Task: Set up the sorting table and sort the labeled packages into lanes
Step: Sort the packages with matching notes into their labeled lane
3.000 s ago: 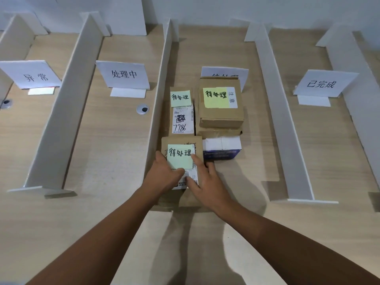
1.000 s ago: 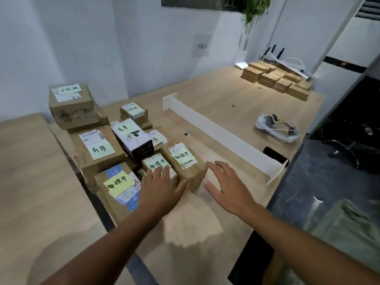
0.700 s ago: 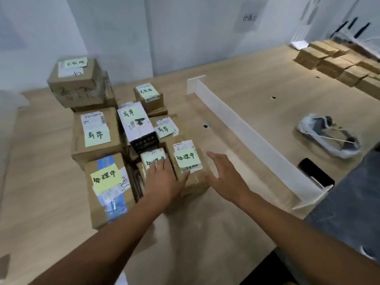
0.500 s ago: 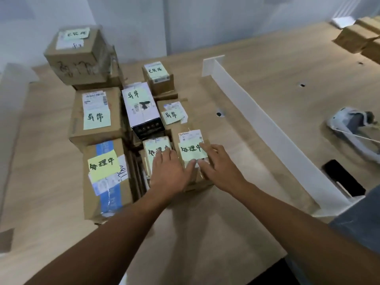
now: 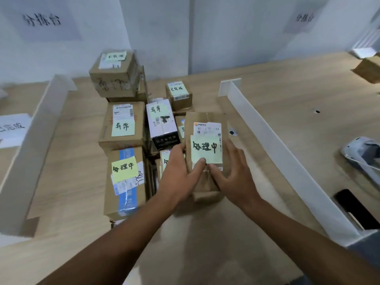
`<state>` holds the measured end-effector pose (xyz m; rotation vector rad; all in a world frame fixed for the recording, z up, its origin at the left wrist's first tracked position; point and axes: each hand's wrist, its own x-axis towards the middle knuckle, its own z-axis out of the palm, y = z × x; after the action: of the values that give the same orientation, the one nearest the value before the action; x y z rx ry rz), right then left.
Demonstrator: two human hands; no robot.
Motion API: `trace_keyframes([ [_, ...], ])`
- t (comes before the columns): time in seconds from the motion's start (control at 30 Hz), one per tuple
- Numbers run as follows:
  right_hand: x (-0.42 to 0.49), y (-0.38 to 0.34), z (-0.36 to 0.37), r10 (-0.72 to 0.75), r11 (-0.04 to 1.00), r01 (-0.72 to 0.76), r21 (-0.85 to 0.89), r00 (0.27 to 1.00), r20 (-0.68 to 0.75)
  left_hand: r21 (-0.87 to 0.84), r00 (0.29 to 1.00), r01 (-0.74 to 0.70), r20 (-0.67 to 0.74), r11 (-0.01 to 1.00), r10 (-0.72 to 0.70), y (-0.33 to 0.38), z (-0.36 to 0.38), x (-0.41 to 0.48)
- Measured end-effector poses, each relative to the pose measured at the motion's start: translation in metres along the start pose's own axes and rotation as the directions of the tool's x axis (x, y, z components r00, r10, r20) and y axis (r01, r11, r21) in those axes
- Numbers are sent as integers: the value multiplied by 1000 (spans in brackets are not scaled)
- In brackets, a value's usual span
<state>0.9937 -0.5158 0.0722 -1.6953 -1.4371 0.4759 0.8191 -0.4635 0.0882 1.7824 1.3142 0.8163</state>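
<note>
A small brown package (image 5: 205,124) with a pale green note reading 处理中 is lifted and tilted toward me above the wooden table (image 5: 205,243). My left hand (image 5: 178,173) grips its left side and my right hand (image 5: 230,173) grips its right side, thumbs on its top. To the left lies a pile of labeled packages: a long box with a yellow 处理中 note (image 5: 125,182), a box with a 异常 note (image 5: 123,124), a black-and-white box (image 5: 162,122), a small box (image 5: 178,95) and a tall stacked box (image 5: 115,73).
A long white divider (image 5: 287,155) runs on the right, another white divider (image 5: 30,145) on the left, with a white sign (image 5: 12,128) beyond it. A grey device (image 5: 362,155) and a black phone (image 5: 353,208) lie at the far right. Walls stand behind.
I turned from the lanes to the pile of packages. Both hands closed on the small package with the 处理中 note and lifted it up from the pile toward me.
</note>
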Motion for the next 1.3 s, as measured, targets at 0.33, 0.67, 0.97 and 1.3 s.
trace_keyframes([
  [0.33,1,-157,75,-290,939,258,228,950,118,-14,938,-37,-346,999,30,-3,-172,-67],
  [0.67,-79,-303,218,-452,882,395,258,864,222,-40,837,5,-546,999,-26,-83,-340,-184],
  [0.97,-177,-453,367,-541,830,439,343,784,305,-11,744,80,-665,997,-67,-167,-510,-306],
  [1.3,-225,-614,561,-691,716,500,487,603,397,5,532,253,-836,967,-135,-266,-700,-389],
])
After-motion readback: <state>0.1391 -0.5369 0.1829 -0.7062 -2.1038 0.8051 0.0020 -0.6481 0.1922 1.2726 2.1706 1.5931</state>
